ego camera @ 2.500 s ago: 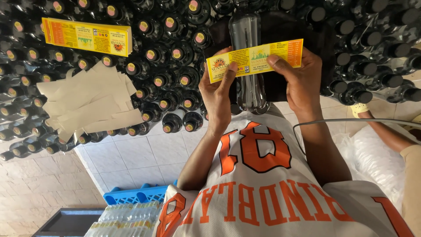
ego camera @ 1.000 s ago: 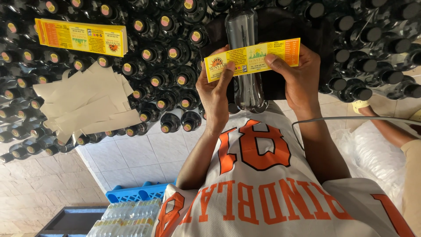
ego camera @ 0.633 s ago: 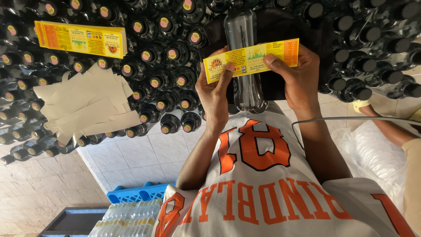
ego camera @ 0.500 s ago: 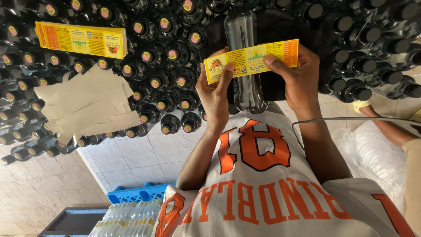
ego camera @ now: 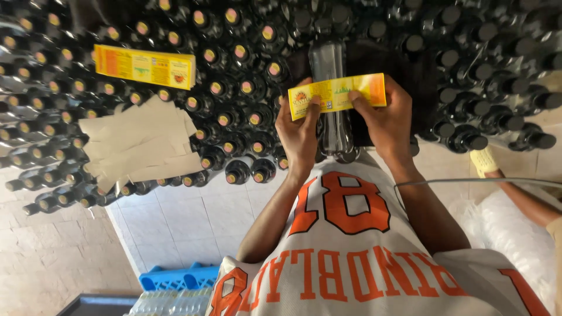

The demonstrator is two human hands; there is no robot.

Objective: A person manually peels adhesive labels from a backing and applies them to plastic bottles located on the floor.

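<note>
Yellow label [ego camera: 338,95] now lower over bottle [ego camera: 331,93]

Label [ego camera: 336,95] across bottle [ego camera: 329,64]

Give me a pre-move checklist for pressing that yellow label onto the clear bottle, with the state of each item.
1. Both ends of the yellow label held: ok, left hand pinches one end, right hand the other.
2. Label stretched flat: ok, no sag or crease visible.
3. Label across the clear bottle: ok, it crosses the body below the neck.
4. Label square to the bottle: not ok, it slants, the right-hand end higher in the picture.
5. Bottle steady: cannot tell, its support is hidden behind the hands.
6. Spare stack of labels to hand: ok, lying on the dark capped bottles.
</note>
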